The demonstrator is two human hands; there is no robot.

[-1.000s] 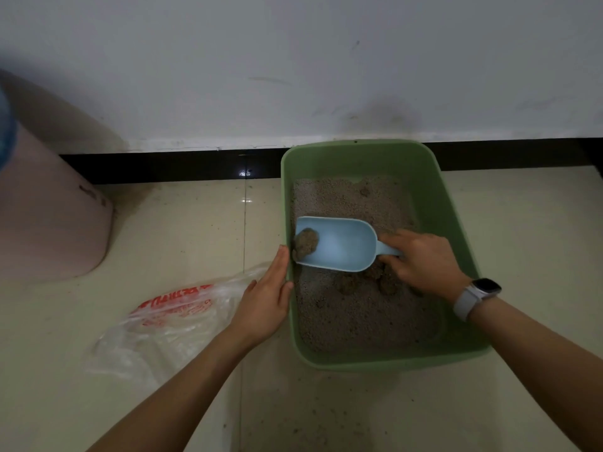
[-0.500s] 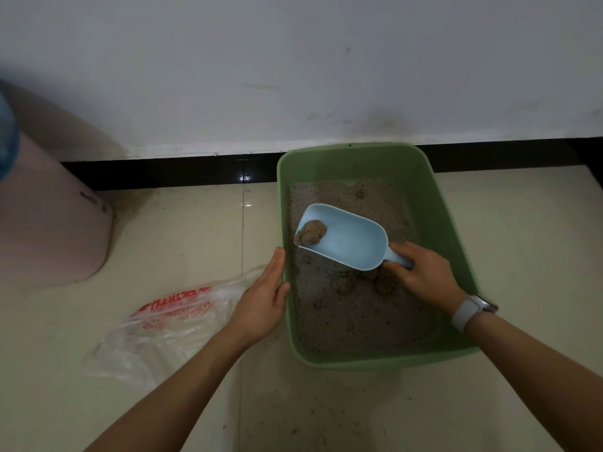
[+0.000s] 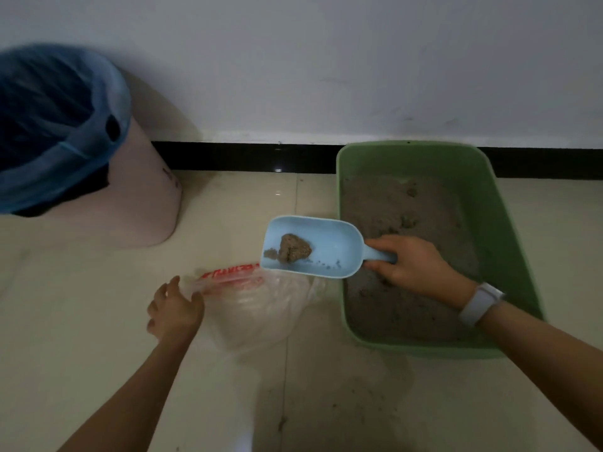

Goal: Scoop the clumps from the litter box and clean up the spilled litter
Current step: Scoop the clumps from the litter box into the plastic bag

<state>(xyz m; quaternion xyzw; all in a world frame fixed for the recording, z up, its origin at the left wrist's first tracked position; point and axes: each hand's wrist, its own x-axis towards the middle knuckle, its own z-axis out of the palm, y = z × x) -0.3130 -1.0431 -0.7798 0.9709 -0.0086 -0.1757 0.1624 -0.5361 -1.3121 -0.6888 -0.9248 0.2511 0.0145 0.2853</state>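
A green litter box point(image 3: 509, 223) with grey litter stands on the tiled floor against the wall. My right hand point(image 3: 414, 265) grips the handle of a light blue scoop point(image 3: 329, 246), held over the box's left rim. One brown clump point(image 3: 293, 247) and some loose grains lie in the scoop. Below the scoop's front lies a clear plastic bag point(image 3: 257, 305) with red print. My left hand point(image 3: 174, 309) is at the bag's left edge, fingers curled on the plastic. More clumps point(image 3: 408, 220) sit in the litter.
A pink waste bin point(image 3: 140, 203) lined with a blue bag point(image 3: 49, 125) stands at the left by the wall. Spilled litter grains point(image 3: 342, 396) speckle the floor in front of the box. A black skirting strip runs along the wall.
My right hand lifted the scoop with the clump out of the box and carried it left over the bag. My left hand left the box's rim and went to the bag. The view swung left.
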